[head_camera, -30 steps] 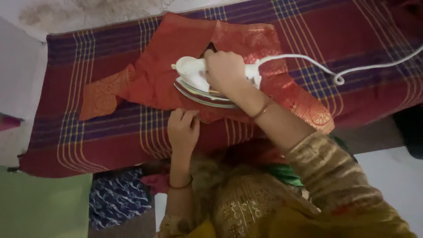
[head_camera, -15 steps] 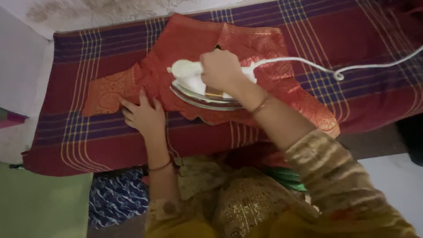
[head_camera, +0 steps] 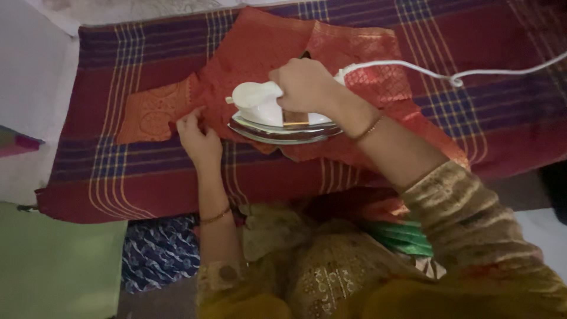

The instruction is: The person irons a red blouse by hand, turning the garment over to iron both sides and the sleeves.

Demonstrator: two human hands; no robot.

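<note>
Item: white electric iron [head_camera: 277, 115], soleplate flat on a red brocade garment [head_camera: 266, 53]; white cord [head_camera: 413, 66] trails off to the right.

Right hand [head_camera: 304, 85]: closed round the iron's handle, fingers wrapped over the top.

Left hand [head_camera: 201, 139]: fingers loosely curled, tips pinching or pressing the garment's edge beside the orange patterned sleeve [head_camera: 153, 115]; which of the two is hard to tell at this angle.

Support: maroon checked cloth [head_camera: 118, 177] spread beneath.

Handling note: keep the fabric taut and flat ahead of the soleplate, glide evenly, keep the left fingers clear of the hot edge.

Position: the iron lies just right of the left hand, near but apart, directly under the right hand.
</note>
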